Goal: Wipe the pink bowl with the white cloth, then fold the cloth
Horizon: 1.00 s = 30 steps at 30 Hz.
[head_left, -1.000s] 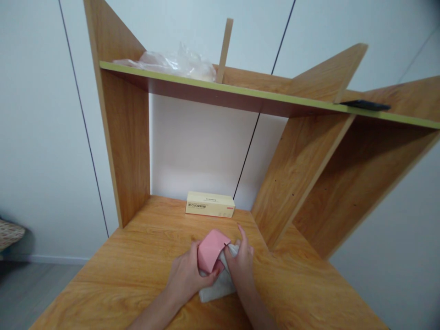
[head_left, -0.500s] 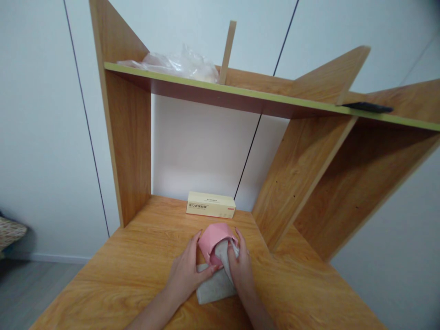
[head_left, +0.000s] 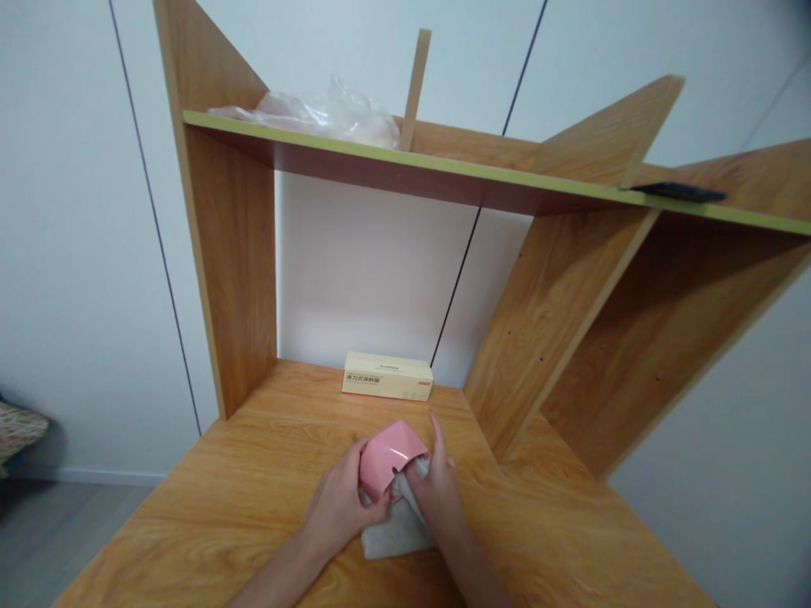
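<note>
A pink, faceted, hollow piece like a small bowl or cover point(head_left: 391, 454) is tilted over the desk, a small dark hole near its rim. My left hand point(head_left: 342, 500) grips its left side, thumb at the lower rim. At the opening on the right, my right hand point(head_left: 437, 494) is closed on a grey cloth point(head_left: 396, 534), part of it tucked inside the pink piece. The index finger of that hand sticks up beside the piece. The rest of the cloth hangs or lies below, between my wrists. The inside of the piece is mostly hidden.
Behind my hands a cream-coloured box point(head_left: 388, 377) with printed lettering stands on the wooden desk point(head_left: 279, 456). A shelf point(head_left: 355, 156) crosses above, with a crumpled clear plastic bag point(head_left: 323, 116) and a dark flat object point(head_left: 681, 192) on it. Upright wooden panels point(head_left: 557, 312) rise at the right.
The pink piece has turned so its opening faces more downward and right, showing more of its outer side. My right index finger has lifted off it.
</note>
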Tool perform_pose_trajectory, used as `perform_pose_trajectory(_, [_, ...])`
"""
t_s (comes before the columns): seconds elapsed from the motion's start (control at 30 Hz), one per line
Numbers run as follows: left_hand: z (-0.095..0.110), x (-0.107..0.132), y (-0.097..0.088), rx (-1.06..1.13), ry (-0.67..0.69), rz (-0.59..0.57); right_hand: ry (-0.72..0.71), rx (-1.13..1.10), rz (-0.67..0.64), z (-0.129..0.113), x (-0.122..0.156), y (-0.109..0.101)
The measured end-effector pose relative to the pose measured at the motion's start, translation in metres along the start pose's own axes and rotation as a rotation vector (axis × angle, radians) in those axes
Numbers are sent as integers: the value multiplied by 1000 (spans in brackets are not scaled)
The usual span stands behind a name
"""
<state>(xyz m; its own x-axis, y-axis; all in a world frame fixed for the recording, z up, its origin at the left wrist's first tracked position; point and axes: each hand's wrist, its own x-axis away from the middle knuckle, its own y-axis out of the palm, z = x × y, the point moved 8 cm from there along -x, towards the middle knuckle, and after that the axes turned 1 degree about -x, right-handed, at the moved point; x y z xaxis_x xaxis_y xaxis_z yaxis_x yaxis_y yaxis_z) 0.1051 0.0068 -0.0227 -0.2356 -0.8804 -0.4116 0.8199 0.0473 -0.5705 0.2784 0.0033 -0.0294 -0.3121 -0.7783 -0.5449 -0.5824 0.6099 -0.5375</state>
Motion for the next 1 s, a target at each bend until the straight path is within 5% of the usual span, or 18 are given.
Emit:
perform_pose_trajectory(0.27, [7, 0, 0, 64, -55, -55, -67, 89, 93, -13, -3, -19])
perform_pose_trajectory(0.53, [2, 3, 6, 63, -67, -105, -33, 27, -136, 6, -2, 6])
perform_pose_trajectory(0.8, [1, 0, 10, 231, -15, -38, 97, -239, -21, 15, 1, 2])
perform_pose_trajectory(1.0, [6, 4, 15, 289, -13, -80, 87, -318, -62, 10, 3, 13])
